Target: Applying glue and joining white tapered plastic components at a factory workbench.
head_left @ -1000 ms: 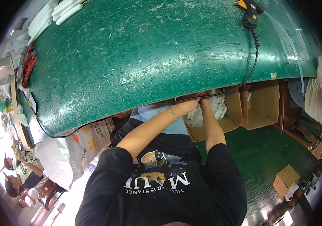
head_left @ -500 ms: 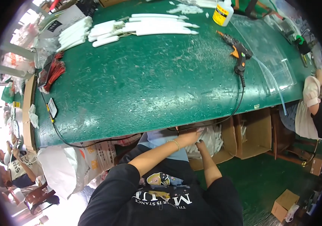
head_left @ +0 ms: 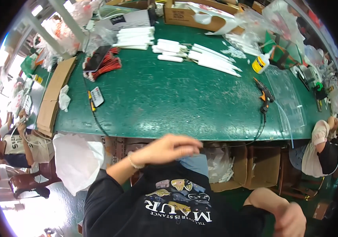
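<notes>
My left hand [head_left: 171, 149] is raised in front of my body at the near edge of the green table [head_left: 149, 106]. Its fingers are stretched out and nothing shows in it. My right hand [head_left: 291, 221] hangs low at my right side, away from the table. Motion smears its fingers, and I see no object in it. Open cardboard boxes [head_left: 262, 168] stand below the table edge between the two hands. One of them holds white sticks in clear plastic [head_left: 220, 164].
White candle-like sticks [head_left: 212, 63] lie in groups across the table's far side. A glue gun [head_left: 264, 96] and a white bottle [head_left: 260, 63] are at the right. Red wires [head_left: 107, 67] lie under a phone at the left. People sit at both sides.
Both hands have come out from below the table edge. My left hand rose to the edge; my right hand swung out to my right. The view has shifted.
</notes>
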{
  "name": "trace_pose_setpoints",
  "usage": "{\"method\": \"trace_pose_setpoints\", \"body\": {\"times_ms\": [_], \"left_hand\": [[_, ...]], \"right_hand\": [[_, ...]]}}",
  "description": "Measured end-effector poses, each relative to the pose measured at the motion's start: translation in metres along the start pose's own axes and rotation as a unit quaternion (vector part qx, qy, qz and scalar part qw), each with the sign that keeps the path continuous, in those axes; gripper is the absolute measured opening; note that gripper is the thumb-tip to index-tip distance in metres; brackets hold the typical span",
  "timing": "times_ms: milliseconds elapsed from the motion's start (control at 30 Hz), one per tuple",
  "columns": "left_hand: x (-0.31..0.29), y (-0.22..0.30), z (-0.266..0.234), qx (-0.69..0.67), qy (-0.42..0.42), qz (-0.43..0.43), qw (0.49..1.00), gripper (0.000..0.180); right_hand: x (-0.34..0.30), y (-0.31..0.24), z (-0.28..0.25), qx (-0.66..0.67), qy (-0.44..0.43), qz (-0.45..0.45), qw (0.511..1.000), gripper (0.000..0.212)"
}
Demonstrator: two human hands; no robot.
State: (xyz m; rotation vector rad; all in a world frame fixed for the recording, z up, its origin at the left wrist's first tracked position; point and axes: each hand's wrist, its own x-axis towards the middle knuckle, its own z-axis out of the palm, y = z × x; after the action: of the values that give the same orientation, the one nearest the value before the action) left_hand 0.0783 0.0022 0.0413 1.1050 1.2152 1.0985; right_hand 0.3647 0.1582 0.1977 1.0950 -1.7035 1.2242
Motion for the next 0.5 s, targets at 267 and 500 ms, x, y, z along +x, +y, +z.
{"method": "trace_pose_setpoints", "body": {"times_ms": [267,500], "left_hand": [[0.079,0.029,-0.161,0.468,0.351,0.241,0.775,0.027],[0.134,0.007,-0.272,0.59,0.354,0.201,0.697,0.028]], "right_hand": [[0.074,0.052,0.035,0.079,-0.097,0.023,0.992,0.023],[0.024,0.197,-0.044,-0.156,-0.059,0.365,0.916,0.01]]}}
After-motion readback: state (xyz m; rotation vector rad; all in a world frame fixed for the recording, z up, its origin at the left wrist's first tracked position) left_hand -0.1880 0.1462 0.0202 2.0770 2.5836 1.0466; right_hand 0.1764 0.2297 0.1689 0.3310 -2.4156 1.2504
